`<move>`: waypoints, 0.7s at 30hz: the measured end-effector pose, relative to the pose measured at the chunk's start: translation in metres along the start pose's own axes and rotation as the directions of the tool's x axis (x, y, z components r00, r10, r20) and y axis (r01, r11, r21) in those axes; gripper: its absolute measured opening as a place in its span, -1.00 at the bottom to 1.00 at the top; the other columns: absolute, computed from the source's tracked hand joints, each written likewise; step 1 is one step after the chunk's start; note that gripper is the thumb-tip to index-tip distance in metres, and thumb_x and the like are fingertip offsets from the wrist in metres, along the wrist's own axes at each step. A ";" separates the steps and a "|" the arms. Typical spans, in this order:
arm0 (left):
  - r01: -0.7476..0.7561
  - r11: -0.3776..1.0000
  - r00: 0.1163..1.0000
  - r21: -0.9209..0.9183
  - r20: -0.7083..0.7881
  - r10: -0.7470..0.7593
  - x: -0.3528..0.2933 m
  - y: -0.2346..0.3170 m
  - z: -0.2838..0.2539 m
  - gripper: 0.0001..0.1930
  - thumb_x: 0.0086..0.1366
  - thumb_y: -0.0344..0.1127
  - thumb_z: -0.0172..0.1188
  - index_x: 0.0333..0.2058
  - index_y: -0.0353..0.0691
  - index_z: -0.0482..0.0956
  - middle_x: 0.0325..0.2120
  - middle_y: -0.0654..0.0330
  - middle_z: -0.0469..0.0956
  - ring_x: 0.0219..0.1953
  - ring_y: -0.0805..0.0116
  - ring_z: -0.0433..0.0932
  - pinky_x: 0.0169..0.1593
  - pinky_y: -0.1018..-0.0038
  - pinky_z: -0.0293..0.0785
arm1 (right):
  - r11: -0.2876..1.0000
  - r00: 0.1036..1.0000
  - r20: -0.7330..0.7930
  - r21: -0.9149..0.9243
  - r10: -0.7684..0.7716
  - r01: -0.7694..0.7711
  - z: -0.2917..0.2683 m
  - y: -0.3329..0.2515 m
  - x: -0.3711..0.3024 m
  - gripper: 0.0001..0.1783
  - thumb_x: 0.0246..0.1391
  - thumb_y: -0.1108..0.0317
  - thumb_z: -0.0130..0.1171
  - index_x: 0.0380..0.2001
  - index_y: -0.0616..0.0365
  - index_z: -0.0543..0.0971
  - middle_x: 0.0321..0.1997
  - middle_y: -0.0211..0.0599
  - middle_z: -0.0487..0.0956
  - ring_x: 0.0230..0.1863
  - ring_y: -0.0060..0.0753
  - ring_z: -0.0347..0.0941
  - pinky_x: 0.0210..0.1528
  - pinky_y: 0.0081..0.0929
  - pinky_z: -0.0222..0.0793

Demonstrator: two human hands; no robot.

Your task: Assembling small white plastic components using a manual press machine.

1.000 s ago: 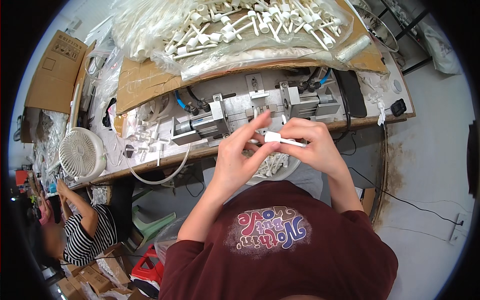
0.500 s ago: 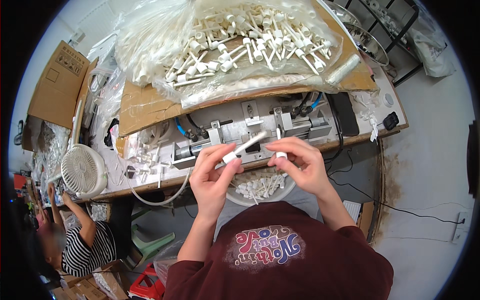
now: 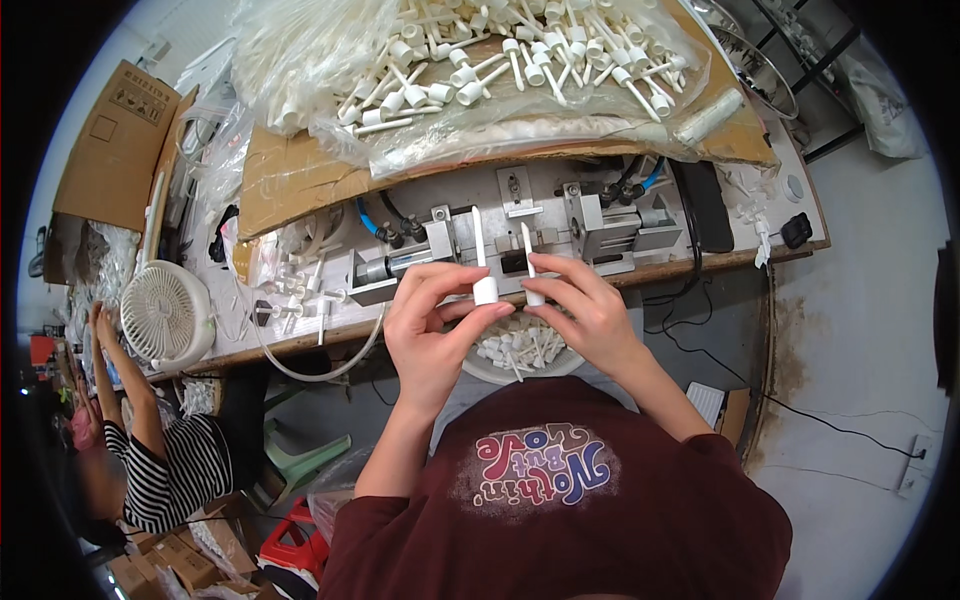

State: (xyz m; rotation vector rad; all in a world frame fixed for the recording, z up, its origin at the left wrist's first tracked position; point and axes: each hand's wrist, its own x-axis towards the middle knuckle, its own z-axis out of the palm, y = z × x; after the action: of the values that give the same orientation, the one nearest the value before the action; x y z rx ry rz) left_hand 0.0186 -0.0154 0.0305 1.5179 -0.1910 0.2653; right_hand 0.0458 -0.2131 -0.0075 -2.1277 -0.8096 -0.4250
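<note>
Two hands were raised side by side in front of the workbench edge [image 3: 300,345], each pinching one white plastic piece upright. Furthest left, a second person in a striped top [image 3: 165,470] sat low with an arm lifted, the hand cut off from clear view near the dark rim. A white desk fan [image 3: 165,315] stood on the bench just right of that arm.

The left hand [image 3: 435,320] came up from the lower edge with the forearm angled inward; its thumb and curled fingers were closed around the capped white tube [image 3: 482,265], gripping the wider cap at the bottom while the thin stem stood straight up. Just beside it, the right hand [image 3: 590,310] had its fingers bent and closed on the slim white stem [image 3: 528,265], whose lower end was hidden behind the fingertips. The two pieces stood close together but apart, in front of the grey metal press fixture [image 3: 560,225] on the bench.

Below and between the wrists sat a white bowl [image 3: 490,370] holding loose small white parts, its near side hidden by the hands and the maroon shirt. Above the fixture, a clear plastic bag [image 3: 330,60] held a heap of similar white tubes, resting on cardboard sheets [image 3: 290,175].
</note>
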 end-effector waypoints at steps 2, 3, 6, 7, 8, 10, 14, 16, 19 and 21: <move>0.001 1.000 1.000 0.012 0.018 -0.001 0.000 -0.002 0.002 -0.64 0.05 -0.77 0.27 -0.12 -0.48 0.55 -0.06 0.07 0.39 -0.09 0.29 0.58 -0.04 0.46 0.69 | 0.995 1.000 0.005 -0.097 -0.031 0.031 0.005 0.001 -0.001 -0.68 -0.18 0.47 0.36 -0.25 0.23 0.61 0.06 -0.21 0.56 -0.17 -0.26 0.58 -0.20 -0.40 0.53; -0.003 0.999 1.000 0.039 0.029 0.002 0.000 -0.002 0.003 -0.64 0.06 -0.76 0.27 -0.12 -0.48 0.56 -0.03 0.05 0.39 -0.09 0.28 0.58 -0.04 0.46 0.69 | 0.988 0.999 0.009 -0.143 -0.049 0.050 0.009 0.001 0.000 -0.68 -0.19 0.47 0.36 -0.26 0.23 0.61 0.03 -0.21 0.58 -0.18 -0.25 0.59 -0.21 -0.40 0.53; -0.003 0.997 0.999 0.079 0.044 0.000 0.000 -0.001 0.004 -0.65 0.06 -0.73 0.29 -0.12 -0.47 0.58 0.03 0.02 0.40 -0.10 0.31 0.59 -0.08 0.47 0.70 | 0.955 0.995 0.066 -0.283 -0.074 0.089 0.019 0.003 -0.002 -0.72 -0.15 0.45 0.28 -0.28 0.24 0.60 0.02 -0.16 0.60 -0.38 -0.37 0.58 -0.36 -0.47 0.47; -0.008 0.994 0.999 0.106 0.053 0.003 0.000 -0.001 0.004 -0.66 0.06 -0.72 0.30 -0.13 -0.46 0.59 0.03 0.02 0.41 -0.10 0.32 0.59 -0.09 0.48 0.71 | 0.940 0.993 0.097 -0.328 -0.065 0.093 0.022 0.003 -0.003 -0.73 -0.14 0.44 0.26 -0.28 0.24 0.60 0.03 -0.14 0.60 -0.43 -0.40 0.57 -0.39 -0.49 0.45; -0.007 0.991 0.998 0.133 0.057 -0.001 0.000 -0.001 0.003 -0.66 0.06 -0.71 0.30 -0.14 -0.46 0.59 0.03 0.03 0.41 -0.10 0.34 0.58 -0.09 0.48 0.71 | 0.925 0.990 0.069 -0.354 -0.123 0.140 0.025 0.003 -0.002 -0.74 -0.15 0.43 0.21 -0.30 0.23 0.59 0.03 -0.12 0.61 -0.54 -0.47 0.53 -0.48 -0.53 0.39; -0.009 0.984 0.997 0.176 0.071 -0.004 -0.001 -0.003 0.004 -0.68 0.05 -0.70 0.31 -0.15 -0.45 0.61 0.03 0.04 0.42 -0.11 0.36 0.58 -0.10 0.48 0.71 | 0.914 0.992 0.072 -0.384 -0.106 0.126 0.026 0.003 0.001 -0.77 -0.16 0.43 0.21 -0.33 0.21 0.58 0.02 -0.13 0.62 -0.55 -0.47 0.53 -0.49 -0.54 0.39; -0.011 0.981 0.998 0.193 0.067 -0.002 -0.001 -0.005 0.005 -0.68 0.03 -0.69 0.33 -0.17 -0.44 0.62 0.03 0.05 0.43 -0.12 0.39 0.57 -0.12 0.49 0.71 | 0.915 0.991 0.112 -0.389 -0.071 0.110 0.023 0.004 0.010 -0.83 -0.15 0.43 0.19 -0.39 0.18 0.55 0.03 -0.13 0.62 -0.59 -0.46 0.53 -0.49 -0.56 0.39; -0.007 0.979 0.998 0.204 0.060 -0.006 0.000 -0.005 0.006 -0.67 0.02 -0.68 0.35 -0.17 -0.41 0.63 0.03 0.07 0.43 -0.11 0.40 0.57 -0.12 0.50 0.70 | 0.908 0.992 0.116 -0.408 -0.046 0.090 0.023 0.002 0.012 -0.85 -0.14 0.43 0.19 -0.41 0.16 0.53 0.04 -0.14 0.61 -0.60 -0.44 0.52 -0.50 -0.56 0.40; -0.020 0.977 0.998 0.214 0.061 0.007 -0.001 -0.007 0.007 -0.66 0.02 -0.67 0.36 -0.17 -0.40 0.63 0.03 0.08 0.44 -0.09 0.41 0.56 -0.12 0.51 0.69 | 0.921 0.991 0.133 -0.387 0.003 0.050 0.022 0.002 0.011 -0.85 -0.15 0.42 0.19 -0.42 0.16 0.52 0.05 -0.16 0.61 -0.64 -0.37 0.51 -0.50 -0.53 0.43; -0.028 0.975 0.998 0.219 0.058 0.016 -0.001 -0.009 0.008 -0.66 0.01 -0.67 0.36 -0.17 -0.39 0.63 0.04 0.08 0.44 -0.08 0.41 0.55 -0.12 0.51 0.69 | 0.926 0.988 0.150 -0.377 0.024 0.034 0.021 0.001 0.012 -0.85 -0.15 0.42 0.19 -0.42 0.16 0.52 0.05 -0.17 0.61 -0.64 -0.33 0.51 -0.49 -0.51 0.44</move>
State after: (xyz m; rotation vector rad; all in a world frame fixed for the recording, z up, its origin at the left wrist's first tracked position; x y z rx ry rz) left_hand 0.0201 -0.0233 0.0222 1.7445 -0.2293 0.2682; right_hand 0.0556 -0.1926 -0.0145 -2.5431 -0.8739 -0.4550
